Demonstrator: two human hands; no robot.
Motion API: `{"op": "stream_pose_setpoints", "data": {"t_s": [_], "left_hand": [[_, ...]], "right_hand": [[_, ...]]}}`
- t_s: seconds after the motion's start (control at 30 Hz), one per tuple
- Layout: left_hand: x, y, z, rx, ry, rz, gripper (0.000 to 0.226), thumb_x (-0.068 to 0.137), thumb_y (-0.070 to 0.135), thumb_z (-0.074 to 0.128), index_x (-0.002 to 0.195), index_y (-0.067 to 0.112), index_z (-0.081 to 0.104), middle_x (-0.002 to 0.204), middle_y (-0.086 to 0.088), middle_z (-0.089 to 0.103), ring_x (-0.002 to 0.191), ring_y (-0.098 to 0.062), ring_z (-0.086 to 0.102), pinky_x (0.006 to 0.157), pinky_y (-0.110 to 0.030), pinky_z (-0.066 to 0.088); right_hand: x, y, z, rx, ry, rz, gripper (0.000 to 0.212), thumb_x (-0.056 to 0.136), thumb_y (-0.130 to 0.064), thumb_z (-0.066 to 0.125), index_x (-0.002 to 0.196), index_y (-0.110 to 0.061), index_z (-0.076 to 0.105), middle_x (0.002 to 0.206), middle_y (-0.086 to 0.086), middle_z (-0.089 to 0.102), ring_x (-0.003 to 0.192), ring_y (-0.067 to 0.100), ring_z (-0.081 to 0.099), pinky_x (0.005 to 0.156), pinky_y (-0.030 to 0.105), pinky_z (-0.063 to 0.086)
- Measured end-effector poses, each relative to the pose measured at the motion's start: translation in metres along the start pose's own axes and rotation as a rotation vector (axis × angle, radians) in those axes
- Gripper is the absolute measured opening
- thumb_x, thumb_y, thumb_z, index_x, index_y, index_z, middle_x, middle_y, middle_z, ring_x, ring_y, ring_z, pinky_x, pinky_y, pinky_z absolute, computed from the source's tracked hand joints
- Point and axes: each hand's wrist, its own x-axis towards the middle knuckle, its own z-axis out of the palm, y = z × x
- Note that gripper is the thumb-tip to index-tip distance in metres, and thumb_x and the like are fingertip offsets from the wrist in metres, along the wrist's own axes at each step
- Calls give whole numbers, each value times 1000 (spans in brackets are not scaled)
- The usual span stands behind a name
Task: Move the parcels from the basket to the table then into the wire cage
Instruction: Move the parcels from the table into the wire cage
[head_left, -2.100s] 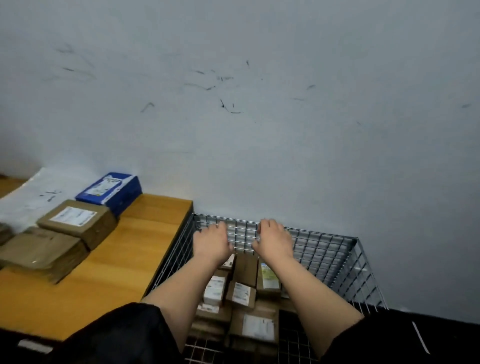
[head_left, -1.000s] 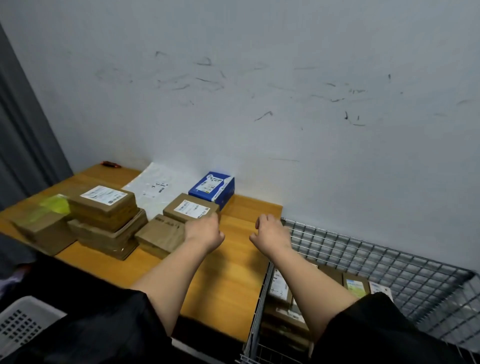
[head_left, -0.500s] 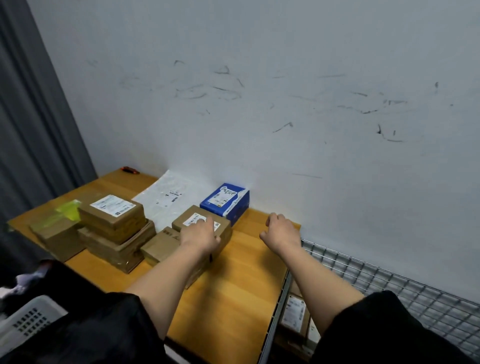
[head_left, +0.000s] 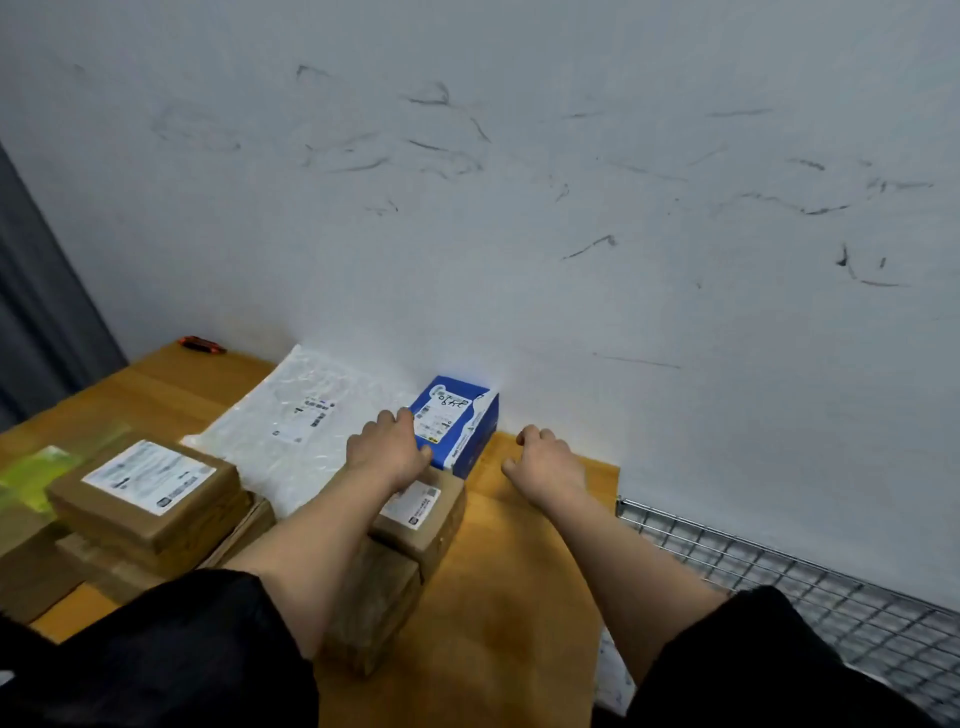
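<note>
Soft dim light; wide-angle edge distortion

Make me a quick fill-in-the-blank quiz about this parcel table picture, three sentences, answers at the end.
1. The left hand touches the parcel box whose colour is ____.
2. The right hand hovers over the wooden ____, holding nothing.
3. The wire cage stands to the ____ of the table.

Missing words: blue; table; right
</note>
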Motion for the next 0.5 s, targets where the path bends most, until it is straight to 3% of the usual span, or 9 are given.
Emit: {"op": "stream_pose_setpoints", "data": {"t_s": [0.3,0.5], "left_hand": [[133,-43,56,-332,-233,-56,63,95,47,47,145,15,26,140,-13,41,126,-31,44,98,-42,39],[189,-54,101,-530,-322,-118,75,93,45,53,151,16,15,147,-16,36,130,-34,41,105,-45,39]], "right_hand": [[107,-42,75,424,-157,295,64,97,-44,49,148,-12,28,151,12,37,134,31,43,104,42,39],[152,-54,128,930,-189,510,62,96,-33,56,146,-11,27,144,15,45,123,33,54,100,49,48]]}}
